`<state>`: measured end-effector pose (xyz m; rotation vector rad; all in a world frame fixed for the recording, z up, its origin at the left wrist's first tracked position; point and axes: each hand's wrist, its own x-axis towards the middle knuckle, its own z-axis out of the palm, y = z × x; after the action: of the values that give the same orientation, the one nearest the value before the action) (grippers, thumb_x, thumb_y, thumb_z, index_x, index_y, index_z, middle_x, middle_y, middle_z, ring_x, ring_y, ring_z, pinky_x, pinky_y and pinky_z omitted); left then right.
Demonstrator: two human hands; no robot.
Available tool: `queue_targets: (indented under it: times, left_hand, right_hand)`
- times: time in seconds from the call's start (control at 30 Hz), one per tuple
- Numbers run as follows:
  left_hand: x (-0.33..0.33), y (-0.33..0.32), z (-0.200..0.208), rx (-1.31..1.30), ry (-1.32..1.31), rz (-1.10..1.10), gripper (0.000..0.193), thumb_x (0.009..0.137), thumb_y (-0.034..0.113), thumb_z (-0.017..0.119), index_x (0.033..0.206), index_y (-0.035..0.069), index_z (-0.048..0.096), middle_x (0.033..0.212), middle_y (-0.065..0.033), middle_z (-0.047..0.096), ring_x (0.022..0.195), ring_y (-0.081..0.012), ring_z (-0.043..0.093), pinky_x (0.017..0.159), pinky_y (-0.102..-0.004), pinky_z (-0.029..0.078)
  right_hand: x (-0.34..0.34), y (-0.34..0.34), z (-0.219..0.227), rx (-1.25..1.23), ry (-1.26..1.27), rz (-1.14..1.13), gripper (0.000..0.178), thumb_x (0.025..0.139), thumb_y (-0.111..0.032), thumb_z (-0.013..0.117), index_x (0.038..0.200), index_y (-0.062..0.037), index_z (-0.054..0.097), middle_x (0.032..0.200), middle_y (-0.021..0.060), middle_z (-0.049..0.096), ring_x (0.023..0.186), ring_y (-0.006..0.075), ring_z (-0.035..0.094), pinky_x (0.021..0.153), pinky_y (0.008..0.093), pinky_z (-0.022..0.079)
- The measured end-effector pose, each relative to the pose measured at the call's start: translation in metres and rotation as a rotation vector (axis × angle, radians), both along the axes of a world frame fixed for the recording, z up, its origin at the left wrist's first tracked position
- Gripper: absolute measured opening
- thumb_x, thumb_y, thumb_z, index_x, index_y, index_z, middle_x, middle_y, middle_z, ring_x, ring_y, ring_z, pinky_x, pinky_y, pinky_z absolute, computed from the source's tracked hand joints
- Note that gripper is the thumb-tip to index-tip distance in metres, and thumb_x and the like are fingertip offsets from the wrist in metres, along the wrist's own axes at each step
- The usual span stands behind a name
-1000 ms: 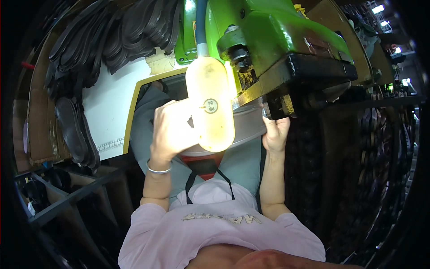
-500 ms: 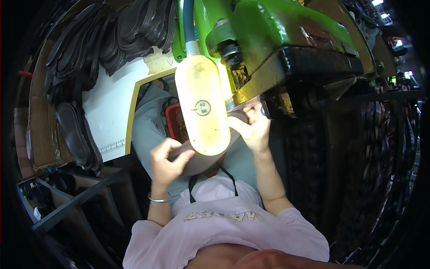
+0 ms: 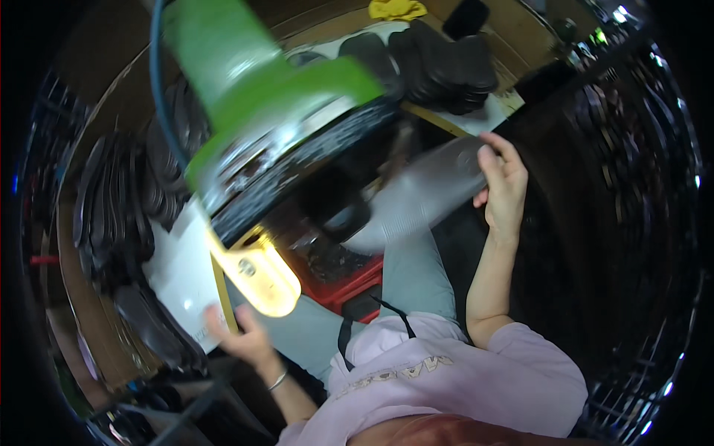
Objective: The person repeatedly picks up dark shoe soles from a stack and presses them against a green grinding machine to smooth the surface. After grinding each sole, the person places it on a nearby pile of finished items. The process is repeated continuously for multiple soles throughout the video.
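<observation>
My right hand [image 3: 507, 186] grips a grey shoe sole [image 3: 424, 195] by one end, thumb on top. The sole slants down to the left, above my right knee, with its other end beside the dark underside of a green machine [image 3: 312, 85]. At the lower left, my left hand [image 3: 251, 340] is slightly blurred. Its fingers are apart and nothing is in them. It is near the yellow-edged white board [image 3: 178, 260] and below a lit, oblong yellow lamp [image 3: 269, 286].
Stacked dark soles [image 3: 111, 208] line the left side of the board, and more soles [image 3: 450, 67] lie behind the machine. Cardboard walls [image 3: 520, 48] border the bench. A red basket [image 3: 357, 286] stands between my knees. Metal racks [image 3: 171, 412] are at the lower left.
My left hand has let go of the sole and moved down and left. My right hand has carried the sole right, out from under the lamp. The whole view has swung right.
</observation>
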<state>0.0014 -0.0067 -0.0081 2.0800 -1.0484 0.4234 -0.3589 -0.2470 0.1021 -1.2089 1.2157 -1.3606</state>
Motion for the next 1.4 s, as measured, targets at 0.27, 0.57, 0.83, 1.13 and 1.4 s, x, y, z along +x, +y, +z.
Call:
queue_targets:
  times: [0.27, 0.57, 0.83, 1.13, 1.4]
  left_hand:
    - [0.155, 0.088, 0.010, 0.494, 0.018, 0.810, 0.063, 0.082, 0.049, 0.064, 0.137, 0.027, 0.044, 0.124, -0.0216, 0.048, 0.110, -0.0391, 0.051, 0.089, -0.0487, 0.043]
    - [0.108, 0.115, 0.067, -0.327, 0.450, 0.214, 0.038, 0.080, -0.012, 0.055, 0.115, 0.002, 0.063, 0.114, -0.0112, 0.053, 0.099, -0.0237, 0.056, 0.076, -0.0300, 0.055]
    - [-0.049, 0.000, 0.029, -0.057, 0.929, -0.727, 0.008, 0.073, 0.012, 0.061, 0.069, 0.006, 0.064, 0.098, -0.0203, 0.061, 0.098, -0.0295, 0.058, 0.085, -0.0362, 0.043]
    - [-0.152, -0.105, 0.038, -0.156, 1.348, -0.822, 0.028, 0.084, 0.007, 0.065, 0.110, -0.002, 0.060, 0.103, -0.0081, 0.065, 0.093, -0.0133, 0.058, 0.084, -0.0283, 0.047]
    - [-0.134, -0.127, 0.034, -0.184, 1.031, -0.724, 0.015, 0.083, 0.004, 0.067, 0.095, -0.004, 0.067, 0.083, -0.0021, 0.066, 0.071, -0.0058, 0.056, 0.063, -0.0207, 0.045]
  right_hand:
    - [0.096, -0.095, -0.068, 0.025, -0.797, 0.009, 0.065, 0.092, -0.004, 0.052, 0.142, -0.0057, 0.013, 0.114, 0.0228, 0.053, 0.083, 0.0335, 0.067, 0.068, 0.0398, 0.059]
    - [0.082, -0.061, -0.118, 0.181, -0.198, 0.118, 0.061, 0.091, -0.008, 0.057, 0.142, -0.0069, 0.023, 0.094, 0.0125, 0.059, 0.075, 0.0233, 0.066, 0.062, 0.0343, 0.058]
    - [0.060, 0.092, -0.143, 0.656, -0.642, 0.622, 0.058, 0.090, -0.023, 0.063, 0.137, 0.0009, 0.038, 0.110, 0.0127, 0.059, 0.100, 0.0189, 0.059, 0.085, 0.0309, 0.049]
    - [0.006, 0.151, -0.132, 0.393, -0.428, 0.117, 0.071, 0.072, 0.008, 0.069, 0.135, 0.0003, 0.037, 0.119, 0.0115, 0.053, 0.112, 0.0228, 0.052, 0.099, 0.0363, 0.041]
    - [0.018, 0.161, -0.142, 0.595, -0.480, 0.453, 0.045, 0.069, 0.008, 0.072, 0.112, 0.0053, 0.058, 0.107, 0.0108, 0.062, 0.099, 0.0186, 0.059, 0.091, 0.0311, 0.046]
